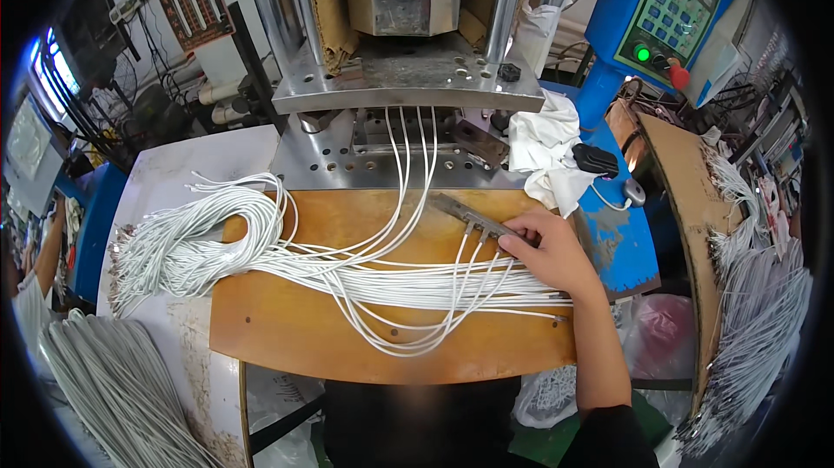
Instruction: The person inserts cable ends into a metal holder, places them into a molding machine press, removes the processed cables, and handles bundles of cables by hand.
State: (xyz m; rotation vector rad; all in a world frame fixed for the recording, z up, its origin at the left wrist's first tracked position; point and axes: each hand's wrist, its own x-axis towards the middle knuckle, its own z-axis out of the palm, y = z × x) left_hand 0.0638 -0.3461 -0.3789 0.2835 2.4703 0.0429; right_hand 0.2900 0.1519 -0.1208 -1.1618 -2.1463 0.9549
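At your far left, a co-worker's arm (50,247) shows past the edge of your pale side desk (178,160). Below it lies a thick sheaf of grey cables (122,381). Your left hand is out of view, so I cannot tell how its fingers stand.

On the pale desk, the white cable bundle (191,247) doubles back in a fat coil, then runs right across the brown desk (295,329). The coil is loose; a tug on one strand could drag its neighbours and knot them.

In the middle, four white cables (434,155) rise from the bundle and pass under the upper plate of the press (408,90). If the bundle shifts, they could be pulled out of line, and any hand under that plate while it came down would be crushed.

Just right of these, lying slantwise above the bundle, is the metal bar (473,218). A few cables hang from it and loop down over the bundle toward you; those loops could snag on the strands beneath if you lift quickly. Your right hand (552,251) has thumb and fingers clamped on the bar's right end only, so the far end might swing or dip.

Behind that hand, a white cloth (543,147) slumps beside the press and could catch your wrist. Farther right, the control panel (673,16) shows a lit green button; more cables (756,303) hang past the cardboard (678,173).
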